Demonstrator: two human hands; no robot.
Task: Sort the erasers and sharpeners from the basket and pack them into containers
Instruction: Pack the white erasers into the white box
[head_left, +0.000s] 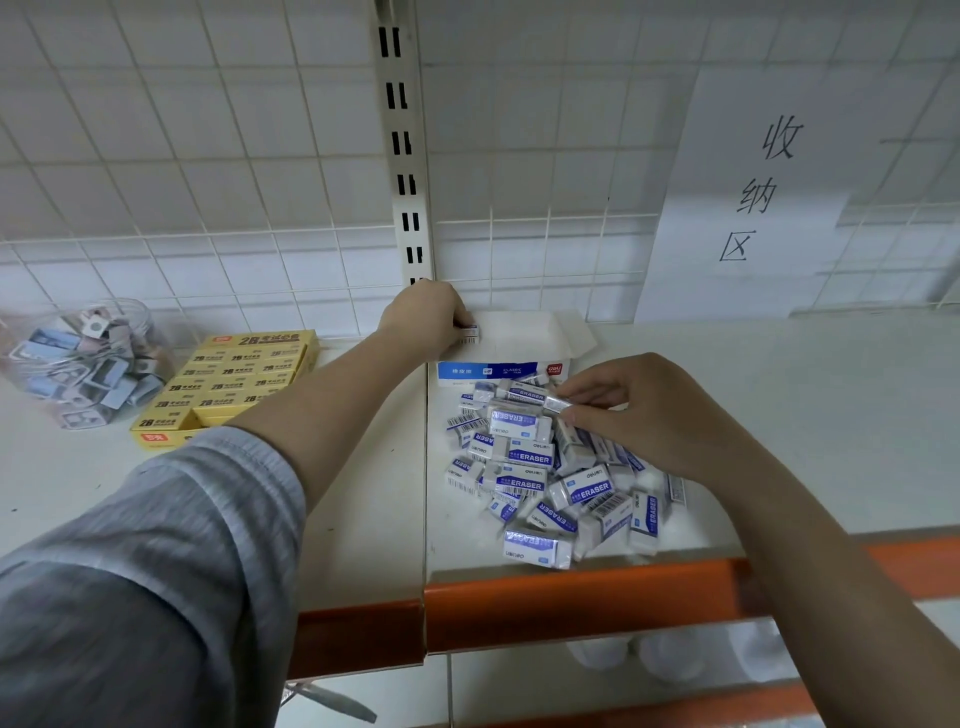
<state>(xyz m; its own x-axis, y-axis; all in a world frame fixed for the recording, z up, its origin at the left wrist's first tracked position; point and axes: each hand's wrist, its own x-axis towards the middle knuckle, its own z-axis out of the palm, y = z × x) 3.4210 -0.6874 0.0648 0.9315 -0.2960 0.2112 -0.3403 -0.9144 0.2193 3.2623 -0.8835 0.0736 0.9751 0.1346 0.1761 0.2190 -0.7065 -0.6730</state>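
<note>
A loose heap of white-and-blue wrapped erasers (545, 467) lies on a white shelf (779, 415), right of centre. At twelve o'clock from the heap stands an open white-and-blue eraser box (511, 345), flaps up, evidently the container being filled. The left hand (426, 317) reaches to the box's ten o'clock corner, fingers curled round one barcoded eraser (467, 332), probably to seat it inside. The right hand (639, 410), at the heap's two o'clock edge, pinches another eraser (553, 402) between thumb and fingertips, likely next in line. Far off at nine o'clock sit a yellow box of 2B erasers (228, 389) and a clear jar of sharpeners (83, 358), seemingly sorted already. The box's inside is hidden by its front wall, so its fill cannot be judged. No basket is visible. The jar's contents are blurred.
</note>
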